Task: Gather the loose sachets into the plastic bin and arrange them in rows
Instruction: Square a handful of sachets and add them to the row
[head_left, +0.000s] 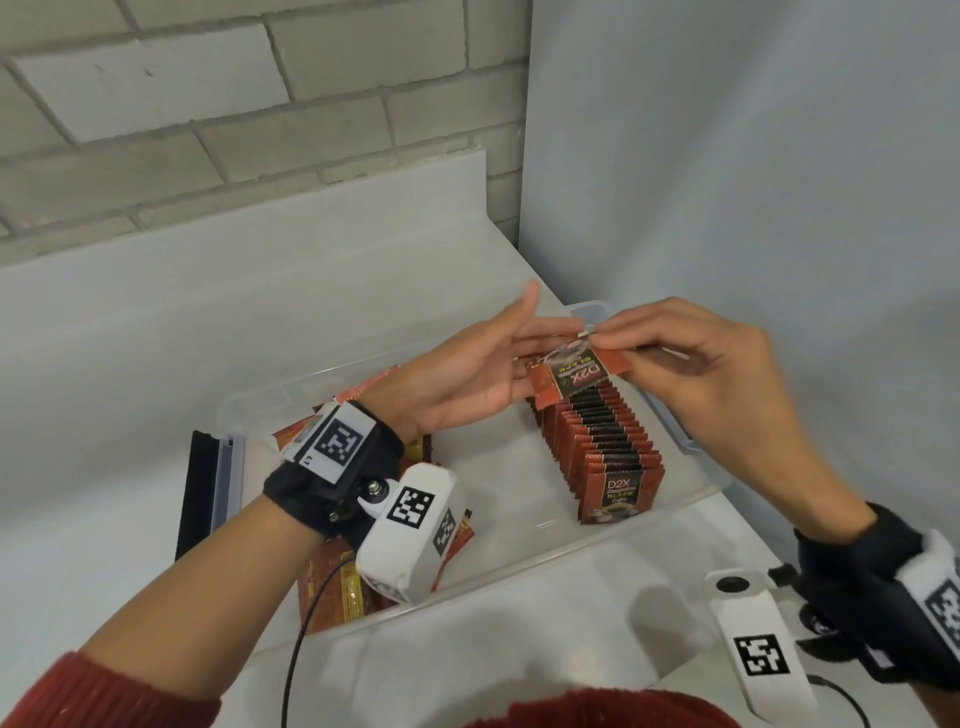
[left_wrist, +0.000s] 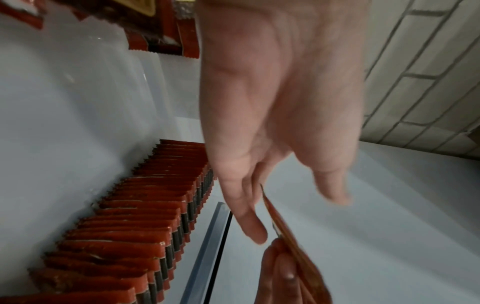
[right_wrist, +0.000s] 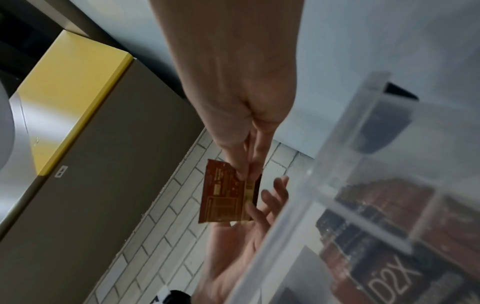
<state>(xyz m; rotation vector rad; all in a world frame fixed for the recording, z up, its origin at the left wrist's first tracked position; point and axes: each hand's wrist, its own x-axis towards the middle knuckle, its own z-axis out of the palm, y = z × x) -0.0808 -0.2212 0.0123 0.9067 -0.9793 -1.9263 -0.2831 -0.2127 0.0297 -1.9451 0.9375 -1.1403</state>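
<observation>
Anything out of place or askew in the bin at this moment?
Yes: beside the upright row of sachets, a loose pile of sachets lies jumbled at the left end of the bin. The held sachet is upside down compared with the row's front one.

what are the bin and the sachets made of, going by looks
Bin: clear, glossy, seemingly rigid plastic; the sachet row shows through its wall. Held sachet: thin printed film, probably foil-lined, with serrated ends. Row of sachets: the same.

Plain indoor workroom or storeroom, white painted brick wall (head_left: 156, 104), white table (head_left: 130, 322), grey cabinet with yellow top (right_wrist: 70, 86)
</observation>
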